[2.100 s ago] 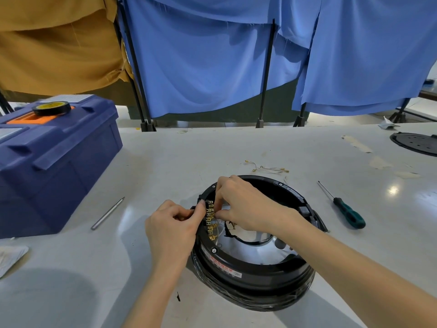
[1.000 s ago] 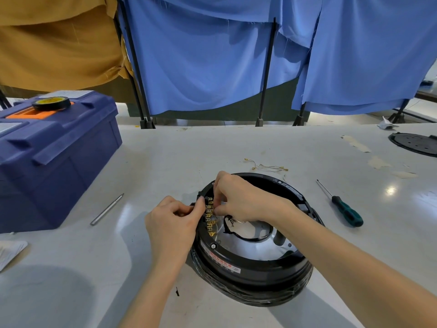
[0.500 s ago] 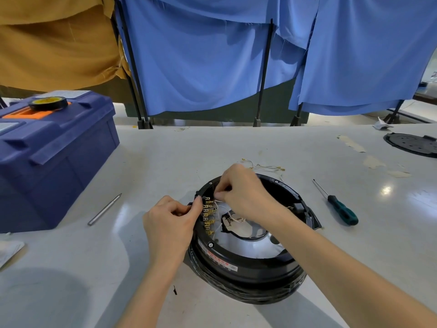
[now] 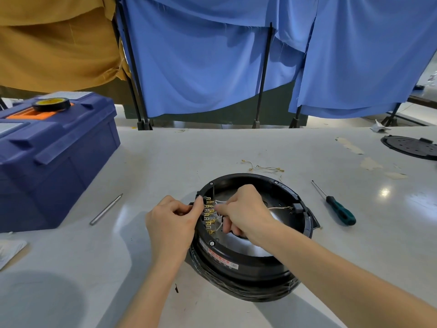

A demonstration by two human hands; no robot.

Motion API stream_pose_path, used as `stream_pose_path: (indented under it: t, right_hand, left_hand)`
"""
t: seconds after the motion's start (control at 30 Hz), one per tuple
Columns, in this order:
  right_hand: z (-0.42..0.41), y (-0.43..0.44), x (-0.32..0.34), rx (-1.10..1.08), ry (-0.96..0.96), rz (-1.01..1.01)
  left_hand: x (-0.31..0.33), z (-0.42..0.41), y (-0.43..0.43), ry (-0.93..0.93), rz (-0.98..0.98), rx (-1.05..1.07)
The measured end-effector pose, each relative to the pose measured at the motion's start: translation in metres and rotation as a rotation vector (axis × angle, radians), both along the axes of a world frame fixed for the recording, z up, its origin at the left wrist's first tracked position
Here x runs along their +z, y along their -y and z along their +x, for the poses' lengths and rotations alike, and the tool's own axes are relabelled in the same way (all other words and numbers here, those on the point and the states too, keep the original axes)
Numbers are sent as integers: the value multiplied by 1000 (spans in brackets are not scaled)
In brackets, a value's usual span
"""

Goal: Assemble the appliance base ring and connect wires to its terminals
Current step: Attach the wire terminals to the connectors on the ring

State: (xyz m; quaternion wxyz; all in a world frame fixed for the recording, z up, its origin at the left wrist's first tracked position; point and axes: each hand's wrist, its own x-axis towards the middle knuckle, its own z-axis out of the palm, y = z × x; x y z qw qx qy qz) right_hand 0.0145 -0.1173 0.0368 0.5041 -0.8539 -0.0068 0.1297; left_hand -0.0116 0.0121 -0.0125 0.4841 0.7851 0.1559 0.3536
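A black appliance base ring lies on the white table in front of me, with a shiny metal plate inside. A row of brass terminals runs down its left inner edge, with white wires leading from them across the ring. My left hand grips the ring's left rim beside the terminals, thumb on the black edge. My right hand reaches inside the ring and pinches a white wire at the terminal row. Its fingertips hide the wire's end.
A green-handled screwdriver lies right of the ring. Loose wires with brass ends lie behind it. A metal rod lies to the left, near a blue toolbox carrying a tape roll. A black round plate sits far right.
My right hand has shifted lower along the terminal row, inside the ring. My left hand stays on the rim. The camera has come a little closer.
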Motion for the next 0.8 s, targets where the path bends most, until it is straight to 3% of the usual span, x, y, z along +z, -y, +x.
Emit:
stream_pose_path:
  t: [0.4,0.8]
  right_hand:
    - [-1,-14,2,-287,-281,323]
    - [-4,-24,-1,-393,-345,459]
  left_hand:
    - [0,0,0,4,-14,-2]
    - [1,-1,2,3,-10,2]
